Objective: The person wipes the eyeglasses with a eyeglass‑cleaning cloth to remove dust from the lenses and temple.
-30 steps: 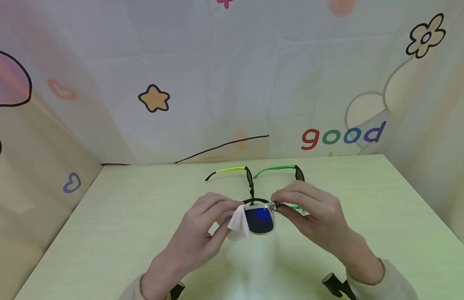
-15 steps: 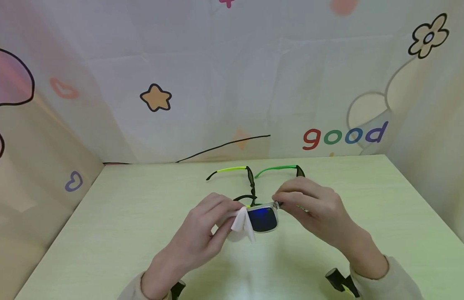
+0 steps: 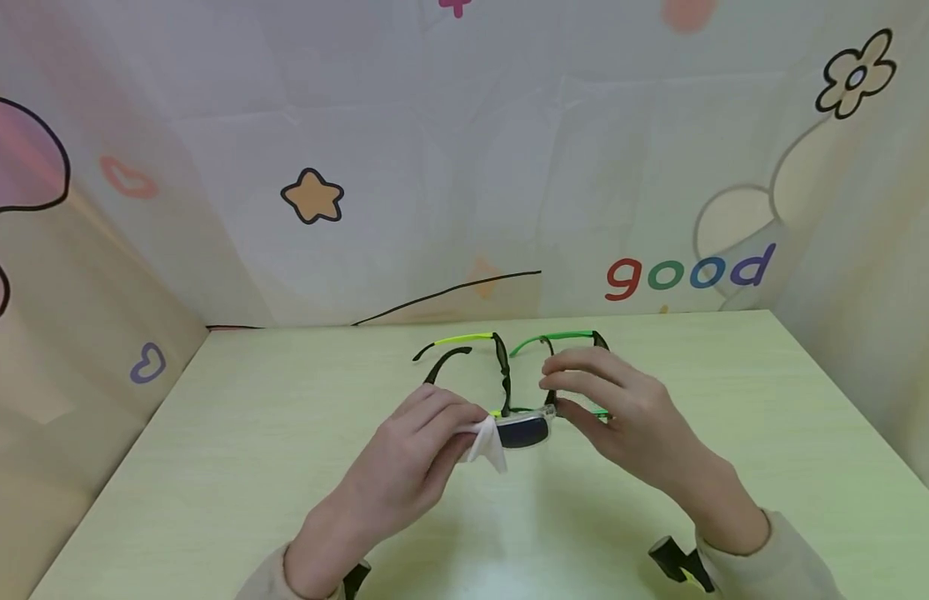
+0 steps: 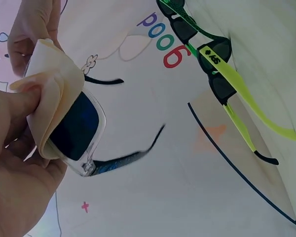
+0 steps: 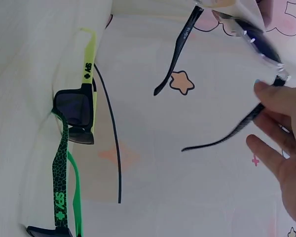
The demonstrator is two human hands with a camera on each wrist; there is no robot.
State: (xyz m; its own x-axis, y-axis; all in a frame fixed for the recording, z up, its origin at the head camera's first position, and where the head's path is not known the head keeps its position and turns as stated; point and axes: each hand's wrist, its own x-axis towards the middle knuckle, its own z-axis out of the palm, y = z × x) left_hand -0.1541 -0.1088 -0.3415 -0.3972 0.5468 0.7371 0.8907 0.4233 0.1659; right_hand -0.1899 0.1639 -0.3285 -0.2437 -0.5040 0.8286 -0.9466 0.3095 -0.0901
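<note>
Sunglasses with a clear frame, dark lenses and dark temples are held above the table, lenses facing the person and temples pointing away. My left hand pinches a white cloth folded over the left lens, which it hides. At the other end, my right hand holds the right temple near its hinge between thumb and fingers. In the left wrist view, the uncovered lens shows dark blue beside the cloth.
Behind the hands, sunglasses with yellow temples and another pair with green temples stand on the pale table, the green pair partly hidden by the right hand. A printed curtain hangs behind. Dark mounts sit at the wrists.
The clear-framed sunglasses have tilted, so the lens looks narrower and both temples now show rising behind. My right fingers have shifted and spread a little along the temple. The left hand keeps the cloth.
</note>
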